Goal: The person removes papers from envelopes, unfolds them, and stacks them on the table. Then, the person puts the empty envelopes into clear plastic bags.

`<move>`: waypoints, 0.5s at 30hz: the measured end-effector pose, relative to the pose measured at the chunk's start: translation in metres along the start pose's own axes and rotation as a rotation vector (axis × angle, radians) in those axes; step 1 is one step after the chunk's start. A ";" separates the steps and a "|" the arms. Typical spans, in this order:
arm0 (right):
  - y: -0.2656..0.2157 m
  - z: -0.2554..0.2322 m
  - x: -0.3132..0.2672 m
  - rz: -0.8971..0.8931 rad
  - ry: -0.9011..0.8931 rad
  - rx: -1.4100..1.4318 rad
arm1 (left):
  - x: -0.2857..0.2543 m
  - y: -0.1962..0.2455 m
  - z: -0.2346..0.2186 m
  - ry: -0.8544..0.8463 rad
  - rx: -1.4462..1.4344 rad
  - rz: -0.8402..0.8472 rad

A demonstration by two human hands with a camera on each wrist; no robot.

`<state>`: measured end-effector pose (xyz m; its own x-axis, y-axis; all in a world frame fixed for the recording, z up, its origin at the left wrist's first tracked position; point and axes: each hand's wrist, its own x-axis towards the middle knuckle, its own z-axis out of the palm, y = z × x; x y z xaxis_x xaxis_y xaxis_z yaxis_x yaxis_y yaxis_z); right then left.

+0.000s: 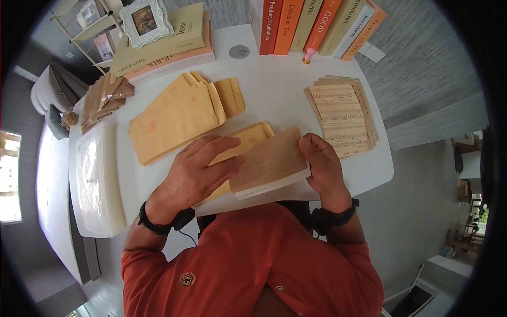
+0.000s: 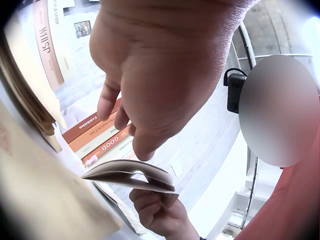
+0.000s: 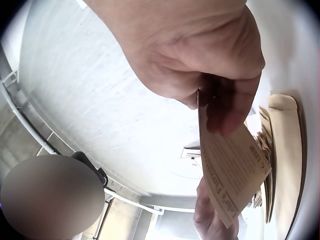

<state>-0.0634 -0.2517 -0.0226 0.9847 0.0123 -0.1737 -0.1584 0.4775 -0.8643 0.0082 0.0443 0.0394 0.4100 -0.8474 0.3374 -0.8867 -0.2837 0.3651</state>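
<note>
My right hand (image 1: 325,164) pinches a small set of brown printed sheets (image 1: 269,161) by the right edge, thumb on top. White paper edges show along their near side, and the sheets bow apart in the left wrist view. My left hand (image 1: 198,171) hovers at their left end with its fingers loosely extended, fingertips close to the paper edge. Under the sheets and the left hand lies a yellow kraft envelope (image 1: 256,133), partly hidden. Beyond it spreads a pile of similar envelopes (image 1: 174,119).
Sheet-music papers (image 1: 338,116) are stacked at the right. Clear plastic sleeves (image 1: 97,182) and brown paper packets (image 1: 105,100) lie at the left. Upright books (image 1: 296,26), a pink pin-shaped object (image 1: 309,54) and stacked books with a white frame (image 1: 145,24) stand along the back.
</note>
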 end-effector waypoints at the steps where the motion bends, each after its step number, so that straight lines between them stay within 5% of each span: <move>1: 0.001 0.000 0.000 0.022 0.023 0.015 | 0.002 0.002 0.000 -0.002 -0.036 -0.013; 11: 0.000 0.004 -0.003 0.100 0.103 0.192 | 0.008 0.006 0.013 0.101 -0.039 0.079; 15: 0.005 -0.003 -0.003 0.075 0.019 0.226 | 0.004 0.008 0.012 0.162 -0.372 -0.063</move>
<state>-0.0674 -0.2516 -0.0278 0.9689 0.0397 -0.2442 -0.2088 0.6606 -0.7211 0.0001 0.0334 0.0332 0.5160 -0.7431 0.4260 -0.7333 -0.1262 0.6681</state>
